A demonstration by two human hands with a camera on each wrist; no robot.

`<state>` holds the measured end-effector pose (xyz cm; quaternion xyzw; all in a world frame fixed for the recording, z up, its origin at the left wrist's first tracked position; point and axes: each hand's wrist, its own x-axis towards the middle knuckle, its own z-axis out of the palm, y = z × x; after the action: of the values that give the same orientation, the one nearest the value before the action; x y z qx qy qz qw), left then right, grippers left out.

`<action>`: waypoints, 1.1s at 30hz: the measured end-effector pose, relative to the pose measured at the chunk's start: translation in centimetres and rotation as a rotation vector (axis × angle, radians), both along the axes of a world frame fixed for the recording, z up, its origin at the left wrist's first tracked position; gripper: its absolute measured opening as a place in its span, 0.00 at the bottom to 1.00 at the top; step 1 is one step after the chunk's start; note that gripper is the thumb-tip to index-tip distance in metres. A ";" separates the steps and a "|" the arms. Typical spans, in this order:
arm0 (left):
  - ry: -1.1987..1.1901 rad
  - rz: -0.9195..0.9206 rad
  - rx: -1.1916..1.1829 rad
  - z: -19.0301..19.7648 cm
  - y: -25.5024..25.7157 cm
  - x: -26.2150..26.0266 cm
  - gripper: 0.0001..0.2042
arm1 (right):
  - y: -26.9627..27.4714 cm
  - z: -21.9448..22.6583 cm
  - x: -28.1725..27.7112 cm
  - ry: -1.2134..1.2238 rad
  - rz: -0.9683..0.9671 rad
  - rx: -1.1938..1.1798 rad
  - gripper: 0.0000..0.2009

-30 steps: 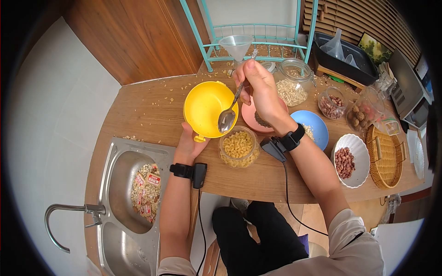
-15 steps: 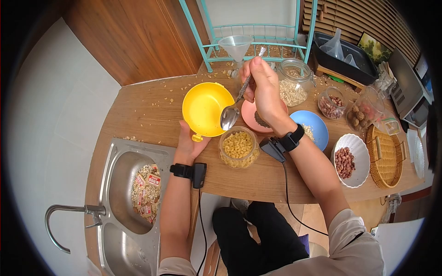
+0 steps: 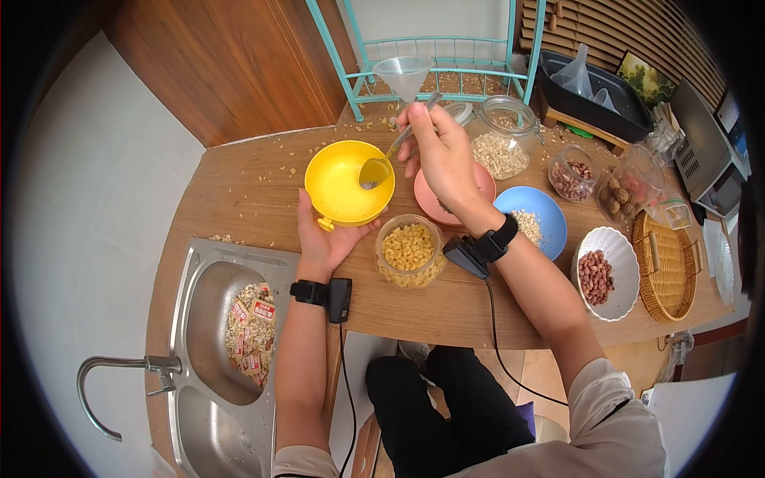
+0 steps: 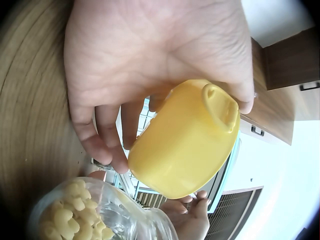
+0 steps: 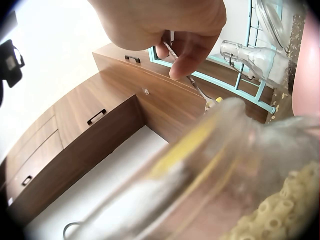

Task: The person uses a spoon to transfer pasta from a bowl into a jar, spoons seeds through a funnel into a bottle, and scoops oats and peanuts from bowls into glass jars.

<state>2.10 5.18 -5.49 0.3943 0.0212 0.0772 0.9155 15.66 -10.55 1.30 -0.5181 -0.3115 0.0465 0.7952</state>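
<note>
My left hand (image 3: 328, 243) holds a yellow bowl (image 3: 339, 203) with small side tabs above the counter, thumb along its near left side. In the left wrist view, fingers and thumb lie on opposite sides of the yellow bowl (image 4: 182, 142). My right hand (image 3: 442, 155) pinches a metal spoon (image 3: 374, 171) by its handle, and the spoon's head is inside the yellow bowl, tilted down. The right wrist view shows the spoon's handle (image 5: 197, 87) between thumb and fingers. Just right of the left hand stands a clear jar (image 3: 410, 280) of macaroni (image 3: 409, 244).
Behind the right hand are a pink bowl (image 3: 426, 197) and an oat jar (image 3: 500, 155). A funnel (image 3: 404, 73) stands before the turquoise rack (image 3: 351, 88). To the right are a blue plate (image 3: 551, 213), a white bowl (image 3: 629, 271) of peanuts and a wicker basket (image 3: 669, 271). A sink (image 3: 223, 334) lies left.
The yellow bowl and left hand have shifted slightly left. The right hand has moved left, and the spoon's head has gone from the bowl's right rim to inside it.
</note>
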 end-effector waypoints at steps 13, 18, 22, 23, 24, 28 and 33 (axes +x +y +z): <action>-0.032 0.003 -0.030 0.0 0.1 -0.1 0.46 | 0.1 -0.2 -0.1 0.013 0.073 -0.118 0.19; -0.007 0.010 -0.047 0.7 -0.4 0.0 0.43 | 0.2 -0.5 -0.1 -0.015 0.047 -0.133 0.19; -0.014 -0.011 -0.050 0.6 -0.2 0.0 0.41 | 0.3 -0.7 0.1 -0.024 0.055 -0.125 0.18; -0.013 -0.012 -0.051 0.5 -0.2 0.0 0.41 | 0.3 -0.8 0.1 -0.029 0.058 -0.119 0.18; -0.006 -0.010 -0.019 0.4 -0.1 0.0 0.43 | 0.3 -0.7 0.1 -0.029 0.058 -0.120 0.18; -0.003 0.020 0.037 0.6 -0.3 -0.1 0.44 | 0.3 -0.5 -0.1 0.028 0.076 -0.079 0.18; -0.028 -0.008 -0.041 0.4 0.1 0.1 0.39 | 0.3 -0.5 0.0 0.028 0.067 -0.062 0.18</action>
<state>2.20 5.28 -5.08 0.3744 0.0084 0.0786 0.9239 15.63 -10.24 0.79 -0.5313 -0.3159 0.0902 0.7809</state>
